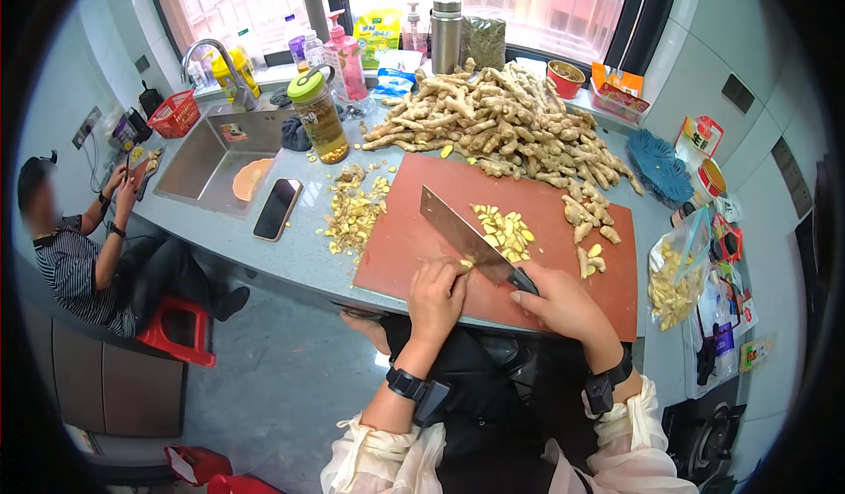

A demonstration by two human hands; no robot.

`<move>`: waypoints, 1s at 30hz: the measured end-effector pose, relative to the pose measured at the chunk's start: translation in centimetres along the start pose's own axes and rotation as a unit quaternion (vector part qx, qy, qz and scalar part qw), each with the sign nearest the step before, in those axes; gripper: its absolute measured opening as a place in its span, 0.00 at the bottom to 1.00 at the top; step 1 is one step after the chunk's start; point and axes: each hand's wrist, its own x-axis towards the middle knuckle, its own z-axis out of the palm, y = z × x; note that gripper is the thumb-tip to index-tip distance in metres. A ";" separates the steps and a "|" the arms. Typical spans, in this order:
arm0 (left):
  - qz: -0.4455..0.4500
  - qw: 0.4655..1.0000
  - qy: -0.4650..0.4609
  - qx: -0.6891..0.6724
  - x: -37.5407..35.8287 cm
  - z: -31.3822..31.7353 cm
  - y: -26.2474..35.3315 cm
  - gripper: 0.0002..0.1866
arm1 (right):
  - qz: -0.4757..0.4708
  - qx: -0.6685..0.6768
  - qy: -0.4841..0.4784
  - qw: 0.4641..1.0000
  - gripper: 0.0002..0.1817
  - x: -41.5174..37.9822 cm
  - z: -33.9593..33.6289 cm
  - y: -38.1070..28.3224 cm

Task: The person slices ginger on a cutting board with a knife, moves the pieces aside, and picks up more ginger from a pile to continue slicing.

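My right hand is closed round the black handle of a cleaver, its broad blade slanting up and left over a reddish-brown cutting board. My left hand presses curled fingers on a small piece of ginger by the blade's lower edge; most of that piece is hidden. Just beyond the blade lies a pile of sliced ginger. Several whole ginger pieces rest on the board's right side. Behind the board rises a large heap of unpeeled ginger.
Ginger trimmings and a phone lie left of the board, near the sink. A green-lidded jar stands behind them. At right are a blue basket and a bag of ginger. Another person sits at far left.
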 end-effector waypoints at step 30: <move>-0.036 0.999 -0.005 -0.016 -0.9 0.8 -0.6 0.08 | -0.061 0.394 0.110 0.911 0.27 2.9 7.4 10.6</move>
